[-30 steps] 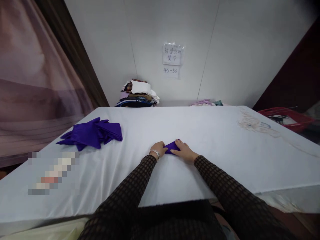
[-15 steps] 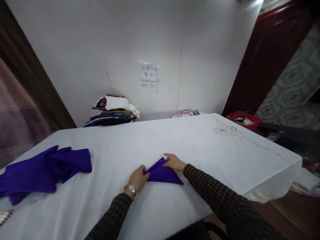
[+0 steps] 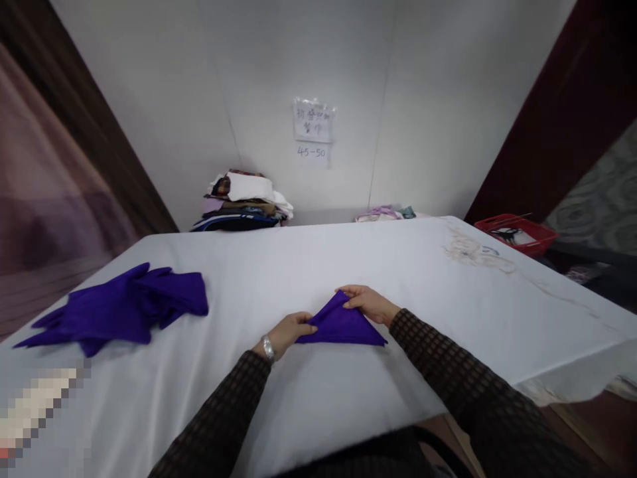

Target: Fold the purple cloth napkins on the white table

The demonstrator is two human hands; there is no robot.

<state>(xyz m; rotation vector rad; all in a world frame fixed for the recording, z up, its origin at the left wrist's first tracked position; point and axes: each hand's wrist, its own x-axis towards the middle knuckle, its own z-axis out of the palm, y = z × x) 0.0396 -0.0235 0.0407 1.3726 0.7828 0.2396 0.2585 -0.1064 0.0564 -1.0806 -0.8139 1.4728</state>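
A purple cloth napkin (image 3: 343, 325), folded into a triangle, lies on the white tablecloth (image 3: 348, 392) in front of me. My left hand (image 3: 291, 332) pinches its left side, thumb on top and fingers beneath. Near the upper point, my right hand (image 3: 367, 302) grips the cloth between thumb and fingers. The long lower edge faces me, and its right corner rests free on the table. To the left lies a loose, crumpled heap of purple cloth (image 3: 114, 309), apart from both hands.
A pile of folded clothes (image 3: 246, 206) stands behind the table's far edge, and a smaller lilac bundle (image 3: 381, 212) is farther right. A red basket (image 3: 530, 236) sits past the far right corner. A paper sign (image 3: 312, 126) hangs on the wall. Something pixelated (image 3: 40, 405) is at the lower left.
The view has shifted, so the scene sits farther right and higher. My right fingers are now round the napkin's upper point, and the left hand's fingers have slipped further beneath its left side.
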